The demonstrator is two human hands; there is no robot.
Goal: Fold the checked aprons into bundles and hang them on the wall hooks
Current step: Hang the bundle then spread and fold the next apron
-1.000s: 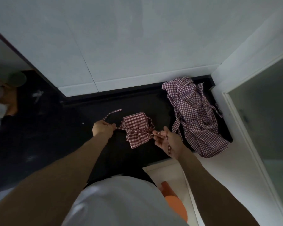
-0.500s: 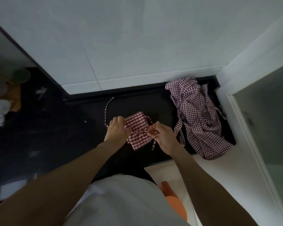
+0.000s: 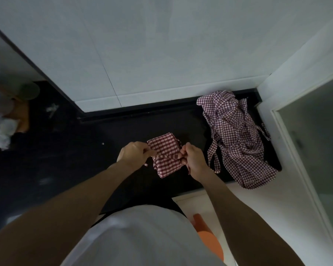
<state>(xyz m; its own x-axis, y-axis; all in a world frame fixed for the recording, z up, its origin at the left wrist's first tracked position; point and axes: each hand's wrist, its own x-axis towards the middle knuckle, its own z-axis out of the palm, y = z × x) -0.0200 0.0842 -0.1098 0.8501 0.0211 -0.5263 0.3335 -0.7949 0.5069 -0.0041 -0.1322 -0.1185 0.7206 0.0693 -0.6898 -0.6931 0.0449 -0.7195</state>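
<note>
Gripping the apron bundle (image 3: 166, 156), both hands hide its tie.

Red-and-white checked bundle (image 3: 166, 156) and loose apron (image 3: 236, 139) (same check) on black counter (image 3: 69, 154)

1 folded apron bundle (image 3: 166, 155) — 1 loose apron heap (image 3: 236, 139) — 2 hands
</note>
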